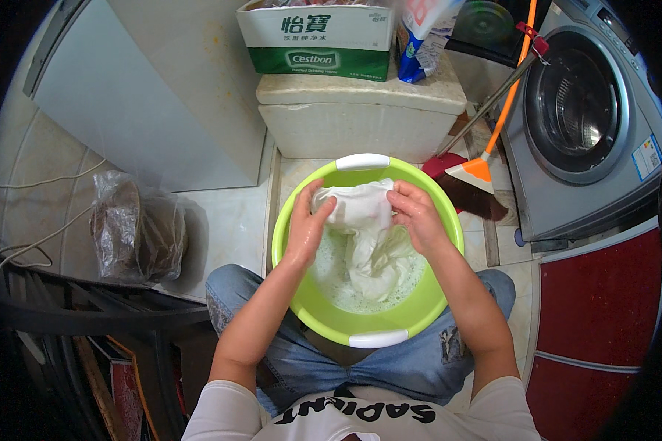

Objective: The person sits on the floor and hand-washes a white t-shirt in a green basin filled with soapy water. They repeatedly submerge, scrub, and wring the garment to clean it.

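A wet white cloth garment (367,206) is stretched between my two hands over a lime-green plastic basin (331,329). My left hand (308,226) grips its left end, the thumb lying on top of the fabric. At the other end, my right hand (416,212) pinches the edge between thumb and fingers. The lower part of the garment hangs down into soapy water (331,286) with foam on its surface. White handles sit on the basin's far and near rims. The basin stands between my knees.
Behind the basin, a low white cabinet (358,129) bears a Cestbon carton (317,41) and a blue-and-white bag (419,47). A broom (474,182) and red dustpan (441,162) lean beside a front-loading washing machine (576,105). A plastic-wrapped object (138,229) stands left; dark red panels (596,297) stand right.
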The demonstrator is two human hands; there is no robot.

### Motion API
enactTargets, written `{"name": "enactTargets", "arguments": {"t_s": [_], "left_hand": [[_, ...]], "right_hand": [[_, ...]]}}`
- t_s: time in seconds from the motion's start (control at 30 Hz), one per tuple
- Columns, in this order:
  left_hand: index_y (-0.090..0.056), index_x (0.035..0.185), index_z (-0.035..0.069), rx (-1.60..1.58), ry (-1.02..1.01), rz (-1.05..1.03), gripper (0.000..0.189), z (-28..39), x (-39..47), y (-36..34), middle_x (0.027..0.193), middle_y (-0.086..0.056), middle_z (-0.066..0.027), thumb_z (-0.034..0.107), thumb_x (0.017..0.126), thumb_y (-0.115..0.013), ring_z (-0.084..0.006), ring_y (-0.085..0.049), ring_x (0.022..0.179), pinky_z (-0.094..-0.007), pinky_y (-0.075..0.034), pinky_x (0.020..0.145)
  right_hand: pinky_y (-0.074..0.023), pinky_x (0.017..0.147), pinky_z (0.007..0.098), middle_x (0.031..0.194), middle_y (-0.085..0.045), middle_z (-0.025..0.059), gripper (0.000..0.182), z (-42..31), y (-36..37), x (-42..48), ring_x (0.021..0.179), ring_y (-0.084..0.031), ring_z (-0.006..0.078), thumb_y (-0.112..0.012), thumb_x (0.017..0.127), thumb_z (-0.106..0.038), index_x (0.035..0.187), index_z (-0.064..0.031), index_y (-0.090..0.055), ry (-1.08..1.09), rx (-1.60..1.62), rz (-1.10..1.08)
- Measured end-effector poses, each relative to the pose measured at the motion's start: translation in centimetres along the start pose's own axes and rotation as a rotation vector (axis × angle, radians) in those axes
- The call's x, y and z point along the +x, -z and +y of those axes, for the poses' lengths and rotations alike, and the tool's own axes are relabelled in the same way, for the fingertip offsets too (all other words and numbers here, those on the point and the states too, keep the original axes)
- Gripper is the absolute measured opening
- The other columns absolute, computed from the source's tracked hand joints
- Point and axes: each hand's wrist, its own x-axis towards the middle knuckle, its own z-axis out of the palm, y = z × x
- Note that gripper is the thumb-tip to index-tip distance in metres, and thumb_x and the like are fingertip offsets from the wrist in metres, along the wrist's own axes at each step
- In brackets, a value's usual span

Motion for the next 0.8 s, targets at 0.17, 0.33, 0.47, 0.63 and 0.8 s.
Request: {"name": "enactTargets", "arguments": {"t_s": [0.17,0.33,0.47,0.63,0.8], "left_hand": [[-0.038,0.124,0.010,-0.063,-0.041,-0.340,0.053,0.7,-0.5,-0.4,0.122,-0.039,-0.0100,0.016,0.077,-0.060,-0.0198,-0.039,0.113,-0.0355,-0.036,0.091],[-0.043,0.119,0.009,-0.014,-0.049,-0.226,0.043,-1.2,-0.2,-0.7,0.100,-0.047,-0.0048,-0.001,0.078,-0.051,-0.0145,-0.049,0.092,-0.0258,-0.040,0.080],[-0.050,0.110,0.008,-0.140,0.061,-0.088,0.035,-0.2,-0.1,-0.2,0.089,-0.051,-0.0010,-0.002,0.077,-0.047,-0.0098,-0.049,0.083,-0.0222,-0.039,0.069],[-0.052,0.108,0.009,-0.236,0.062,-0.057,0.033,1.1,-0.1,0.3,0.089,-0.051,0.0006,0.000,0.077,-0.047,-0.0070,-0.048,0.078,-0.0194,-0.037,0.065],[-0.051,0.110,0.006,-0.361,-0.066,-0.066,0.037,2.2,-0.2,0.6,0.090,-0.052,-0.0001,-0.002,0.074,-0.045,-0.0059,-0.048,0.078,-0.0180,-0.036,0.063]], "right_hand": [[-0.0393,0.079,0.0269,0.101,-0.055,0.0032,0.032,0.8,-1.1,-0.3,0.099,-0.047,0.0119,-0.046,0.087,-0.029,0.106,-0.0042,-0.055,0.086,-0.187,-0.166],[-0.0385,0.088,0.0299,0.104,-0.057,0.0082,0.029,0.8,-1.8,0.0,0.100,-0.051,0.0162,-0.044,0.088,-0.021,0.104,0.0003,-0.056,0.259,-0.300,-0.335],[-0.0466,0.070,0.0277,0.083,-0.062,0.0065,0.015,2.4,0.0,1.0,0.072,-0.059,0.0168,-0.050,0.082,-0.007,0.092,0.0014,-0.057,0.193,-0.294,-0.043],[-0.0461,0.070,0.0310,0.086,-0.062,0.0108,0.022,4.7,0.1,1.0,0.075,-0.060,0.0218,-0.056,0.079,-0.021,0.091,-0.0031,-0.057,0.089,-0.851,0.025],[-0.0454,0.068,0.0318,0.084,-0.063,0.0096,0.023,5.3,-1.2,0.8,0.078,-0.060,0.0236,-0.056,0.077,-0.027,0.091,-0.0089,-0.061,-0.196,-1.028,-0.155]]}}
